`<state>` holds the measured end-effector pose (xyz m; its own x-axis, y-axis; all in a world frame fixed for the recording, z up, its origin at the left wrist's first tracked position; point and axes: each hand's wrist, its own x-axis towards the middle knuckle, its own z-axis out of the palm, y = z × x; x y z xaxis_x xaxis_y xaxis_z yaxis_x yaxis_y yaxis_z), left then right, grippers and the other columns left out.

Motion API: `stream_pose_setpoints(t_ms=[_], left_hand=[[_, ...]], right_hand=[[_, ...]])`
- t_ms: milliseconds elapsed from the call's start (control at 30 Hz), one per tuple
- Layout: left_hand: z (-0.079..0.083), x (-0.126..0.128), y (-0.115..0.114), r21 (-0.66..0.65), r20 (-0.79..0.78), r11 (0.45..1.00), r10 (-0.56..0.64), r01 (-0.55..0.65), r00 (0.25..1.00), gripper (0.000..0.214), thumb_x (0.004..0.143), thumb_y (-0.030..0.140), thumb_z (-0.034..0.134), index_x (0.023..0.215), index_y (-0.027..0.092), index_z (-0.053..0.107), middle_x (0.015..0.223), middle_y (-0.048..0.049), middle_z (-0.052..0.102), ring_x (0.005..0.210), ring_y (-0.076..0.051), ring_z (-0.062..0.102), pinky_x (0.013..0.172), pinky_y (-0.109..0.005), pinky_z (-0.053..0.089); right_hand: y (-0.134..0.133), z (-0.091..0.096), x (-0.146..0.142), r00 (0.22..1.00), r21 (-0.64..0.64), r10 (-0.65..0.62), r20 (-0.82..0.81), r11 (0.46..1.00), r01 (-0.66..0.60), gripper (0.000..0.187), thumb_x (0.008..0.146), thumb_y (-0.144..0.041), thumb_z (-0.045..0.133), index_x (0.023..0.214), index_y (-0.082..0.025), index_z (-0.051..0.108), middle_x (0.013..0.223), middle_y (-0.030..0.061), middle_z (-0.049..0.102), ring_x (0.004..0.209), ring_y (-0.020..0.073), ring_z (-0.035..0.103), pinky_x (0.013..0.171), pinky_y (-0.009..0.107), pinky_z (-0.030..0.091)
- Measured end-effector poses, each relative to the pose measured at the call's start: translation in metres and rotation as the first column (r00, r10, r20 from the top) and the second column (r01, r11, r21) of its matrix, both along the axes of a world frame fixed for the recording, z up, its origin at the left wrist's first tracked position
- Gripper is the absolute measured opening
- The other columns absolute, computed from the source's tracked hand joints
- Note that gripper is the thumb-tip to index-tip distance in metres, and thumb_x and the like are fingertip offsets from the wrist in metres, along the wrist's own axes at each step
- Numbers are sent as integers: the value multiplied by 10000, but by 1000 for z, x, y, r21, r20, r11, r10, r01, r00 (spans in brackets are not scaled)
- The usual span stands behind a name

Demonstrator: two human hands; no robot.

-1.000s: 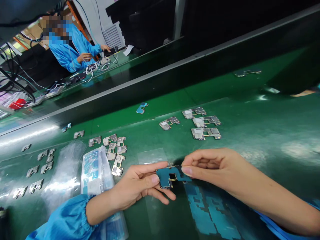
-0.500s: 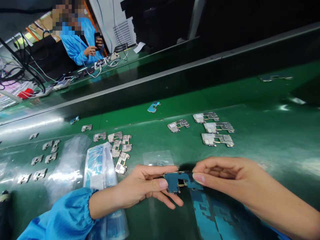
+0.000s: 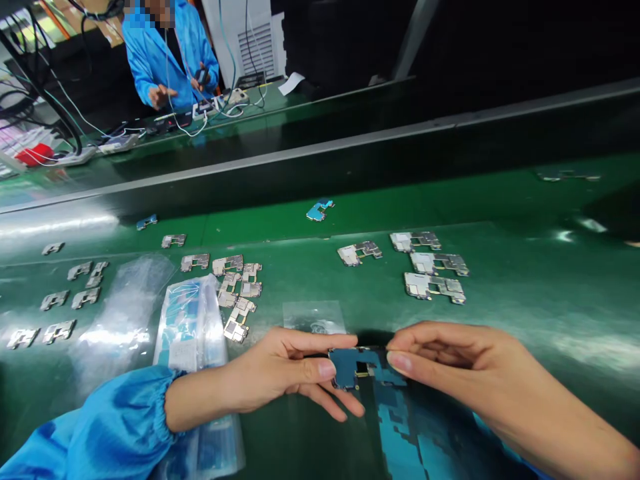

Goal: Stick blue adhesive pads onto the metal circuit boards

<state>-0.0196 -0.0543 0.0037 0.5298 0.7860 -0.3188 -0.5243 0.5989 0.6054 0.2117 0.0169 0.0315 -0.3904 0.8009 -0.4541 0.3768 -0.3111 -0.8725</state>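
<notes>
A circuit board [image 3: 345, 368] with a blue face and a small cut-out is held level between my two hands, above the green table. My left hand [image 3: 295, 370] pinches its left end between thumb and index finger, the other fingers spread beneath. At the board's right end, the thumb and fingertips of my right hand [image 3: 445, 360] are closed on its edge. Below the board lies a sheet of blue film pieces [image 3: 400, 433], partly covered by my right hand. Behind my left hand, a clear plastic bag [image 3: 185, 313] holding blue sheets rests under my forearm.
Several silver circuit boards [image 3: 435, 287] lie at the right, with more boards [image 3: 240, 290] left of centre and at far left. One blue-faced board [image 3: 320, 210] is farther back. Crumpled clear plastic [image 3: 120, 320] lies at left. Beyond the ledge stands a person in a blue jacket [image 3: 175, 53].
The view has shifted slightly, while both hands keep the same hold on the circuit board. Across the ledge, the person's hands have moved apart and lowered.
</notes>
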Motion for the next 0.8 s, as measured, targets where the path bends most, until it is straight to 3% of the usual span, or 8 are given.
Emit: stream_pose_setpoints(t_ms=[367, 633, 800], left_hand=[[0, -2, -1, -2, -29, 1000, 5, -5, 1000, 407, 881, 252, 762, 1279, 202, 693, 916, -100, 786, 873, -210, 782, 739, -257, 642], [1, -1, -1, -6, -36, 1000, 15, -15, 999, 417, 868, 269, 778, 1273, 211, 697, 897, -91, 781, 866, -209, 784, 725, -247, 646], [2, -1, -1, -17, -52, 1000, 16, -17, 999, 408, 874, 281, 773, 1269, 210, 701, 894, -97, 786, 848, -201, 784, 728, -242, 643]], right_hand=[[5, -7, 5, 993, -12, 95, -70, 995, -96, 301, 677, -524, 870, 735, -243, 781, 722, 26, 734, 683, 186, 665, 616, 242, 522], [1, -3, 2, 997, -45, 24, -75, 999, -27, 291, 655, -501, 891, 716, -240, 777, 694, 10, 715, 656, 156, 625, 599, 230, 484], [2, -3, 2, 995, -39, 63, -80, 997, -66, 260, 688, -468, 876, 739, -233, 776, 718, 20, 715, 672, 169, 624, 602, 250, 485]])
